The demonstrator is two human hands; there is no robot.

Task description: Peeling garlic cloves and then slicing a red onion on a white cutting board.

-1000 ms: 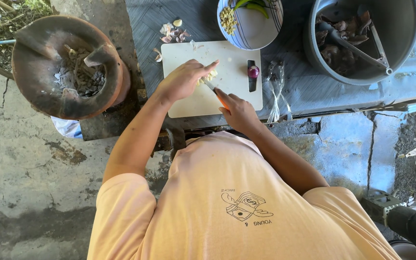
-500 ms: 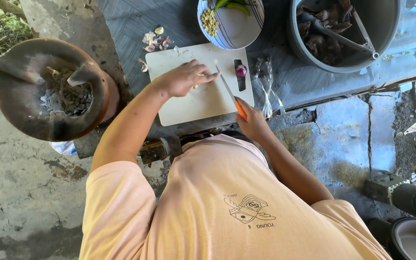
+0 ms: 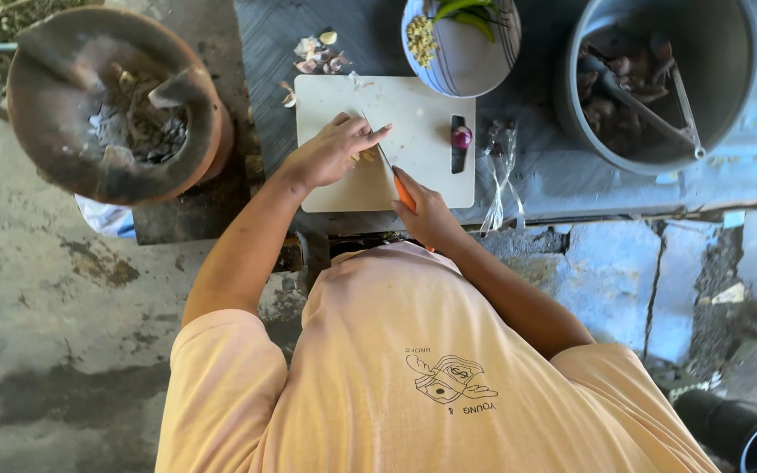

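A: Status? Left hand (image 3: 330,155) has fingers curled down, pinning the pale garlic pieces (image 3: 366,156) at board centre. Right hand (image 3: 422,208) is closed round the orange-handled knife (image 3: 393,177), blade angled toward 11 o'clock, tip just beside the left fingertips.

B: Keep knuckles ahead of fingertips, short cuts — blade is very close.

A: Room? Cutting board (image 3: 422,109) is free toward 1 o'clock; a small red onion piece (image 3: 461,137) lies at 3, bowl (image 3: 462,61) at 12, table edge at 6.
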